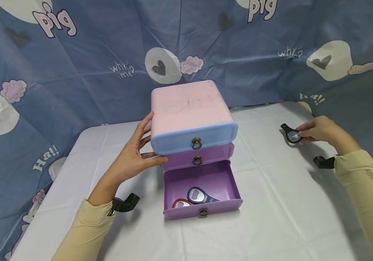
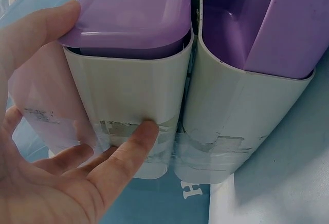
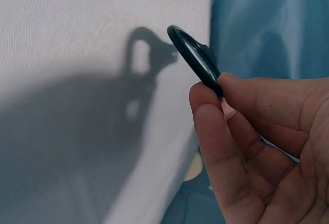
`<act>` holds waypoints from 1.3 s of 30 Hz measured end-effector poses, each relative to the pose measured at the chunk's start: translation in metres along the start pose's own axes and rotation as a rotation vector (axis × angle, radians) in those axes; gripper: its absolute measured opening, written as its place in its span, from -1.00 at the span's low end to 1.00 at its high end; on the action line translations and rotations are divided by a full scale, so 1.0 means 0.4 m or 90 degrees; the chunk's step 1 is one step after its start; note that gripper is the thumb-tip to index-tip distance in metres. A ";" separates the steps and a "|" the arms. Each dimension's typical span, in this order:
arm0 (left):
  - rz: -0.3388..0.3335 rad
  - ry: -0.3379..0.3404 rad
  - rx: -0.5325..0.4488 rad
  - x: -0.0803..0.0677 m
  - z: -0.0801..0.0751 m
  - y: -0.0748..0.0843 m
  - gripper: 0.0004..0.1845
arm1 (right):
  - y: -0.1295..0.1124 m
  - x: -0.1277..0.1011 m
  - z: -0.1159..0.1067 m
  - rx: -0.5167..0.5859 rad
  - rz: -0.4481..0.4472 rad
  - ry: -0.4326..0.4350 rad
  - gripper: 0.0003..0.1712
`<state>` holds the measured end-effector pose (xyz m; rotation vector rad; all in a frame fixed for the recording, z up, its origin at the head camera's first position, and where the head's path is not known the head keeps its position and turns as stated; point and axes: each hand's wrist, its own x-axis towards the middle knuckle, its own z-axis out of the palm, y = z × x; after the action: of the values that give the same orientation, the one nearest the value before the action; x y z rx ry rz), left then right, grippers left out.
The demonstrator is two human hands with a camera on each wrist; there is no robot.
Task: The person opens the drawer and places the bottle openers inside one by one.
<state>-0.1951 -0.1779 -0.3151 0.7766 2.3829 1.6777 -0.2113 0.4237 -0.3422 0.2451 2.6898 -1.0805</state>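
A small three-tier drawer unit [image 1: 186, 105] with a pink top stands mid-table. Its bottom purple drawer [image 1: 206, 174] is pulled out, holding a blue bottle opener [image 1: 196, 195] and a red-rimmed bottle opener [image 1: 181, 203]. Against the unit's left side rests my left hand [image 1: 129, 159], fingers spread, thumb at the edge of the middle purple drawer [image 1: 206, 154]. In the left wrist view, a fingertip [image 2: 149, 129] touches the pale side wall. Off to the right, my right hand [image 1: 323, 130] pinches a black bottle opener [image 1: 293, 136] by its round end, between thumb and fingers above the table.
The blue top drawer [image 1: 173, 140] is closed, with a brass ring pull. A white cloth covers the table [image 1: 271, 203], and a blue patterned curtain [image 1: 108, 43] hangs behind and around it. Clear tape [image 2: 203, 152] runs across the tiers' sides.
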 end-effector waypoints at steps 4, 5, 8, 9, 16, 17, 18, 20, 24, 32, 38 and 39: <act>-0.002 0.000 -0.001 0.001 0.003 -0.003 0.42 | -0.020 -0.026 0.004 0.015 -0.018 -0.011 -0.52; -0.002 0.000 -0.001 0.001 0.004 -0.004 0.42 | -0.026 -0.032 0.006 0.017 -0.024 -0.011 -0.51; -0.006 0.000 0.000 0.002 0.005 -0.007 0.42 | -0.043 -0.049 0.012 0.018 -0.036 -0.014 -0.49; -0.008 0.000 -0.002 0.002 0.006 -0.008 0.42 | -0.049 -0.053 0.014 0.017 -0.040 -0.014 -0.49; -0.008 -0.005 -0.010 0.002 0.008 -0.015 0.41 | -0.076 -0.081 0.031 -0.003 -0.063 -0.010 -0.44; -0.007 -0.006 -0.010 0.003 0.009 -0.015 0.41 | -0.079 -0.084 0.033 -0.010 -0.064 -0.009 -0.43; -0.005 -0.007 -0.011 0.003 0.009 -0.015 0.41 | -0.082 -0.088 0.036 -0.018 -0.065 -0.006 -0.43; -0.004 -0.007 -0.011 0.003 0.010 -0.015 0.41 | -0.090 -0.097 0.041 -0.028 -0.068 0.000 -0.42; -0.007 -0.006 -0.011 0.001 0.008 -0.014 0.41 | -0.113 -0.115 0.053 -0.050 -0.088 0.013 -0.45; 0.002 -0.004 0.001 0.006 -0.001 -0.003 0.41 | -0.153 -0.142 0.069 -0.066 -0.118 0.017 -0.52; 0.000 -0.005 -0.006 0.005 -0.001 -0.004 0.41 | -0.164 -0.153 0.084 -0.074 -0.146 0.012 -0.56; 0.000 -0.005 -0.007 0.004 -0.002 -0.004 0.41 | -0.167 -0.154 0.088 -0.070 -0.149 0.010 -0.57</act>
<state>-0.1972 -0.1782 -0.3162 0.7806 2.3668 1.6827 -0.1627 0.3472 -0.3060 -0.0843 2.8334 -0.9895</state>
